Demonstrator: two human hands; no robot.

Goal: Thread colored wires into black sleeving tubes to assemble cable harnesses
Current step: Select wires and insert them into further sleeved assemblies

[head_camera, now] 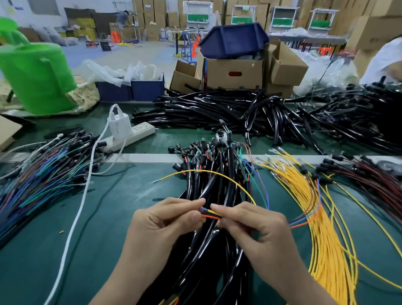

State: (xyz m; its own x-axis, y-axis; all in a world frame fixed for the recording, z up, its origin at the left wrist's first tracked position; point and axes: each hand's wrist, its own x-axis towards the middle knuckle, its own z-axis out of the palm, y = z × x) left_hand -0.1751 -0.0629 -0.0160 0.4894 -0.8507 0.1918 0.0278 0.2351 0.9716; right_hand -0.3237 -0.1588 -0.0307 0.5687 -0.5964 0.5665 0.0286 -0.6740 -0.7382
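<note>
My left hand point(165, 224) and my right hand point(252, 226) meet at the middle of the table, both pinching a small bunch of colored wires point(210, 214): orange, yellow and blue strands. One yellow wire point(208, 172) arches up from the pinch and ends in a bare terminal at the left. The other strands point(310, 216) trail off to the right. Under my hands lies a pile of finished black-sleeved harnesses point(217, 177). Whether a sleeving tube is in my left fingers is hidden.
Loose yellow wires point(321, 234) fan out at the right, dark red wires point(379, 190) beyond them. Mixed colored wires point(37, 175) lie left. Empty black sleeving tubes point(222, 110) are heaped at the back. A white power strip point(134, 132) with charger cable, a green container point(35, 76) and another person point(400, 55) are nearby.
</note>
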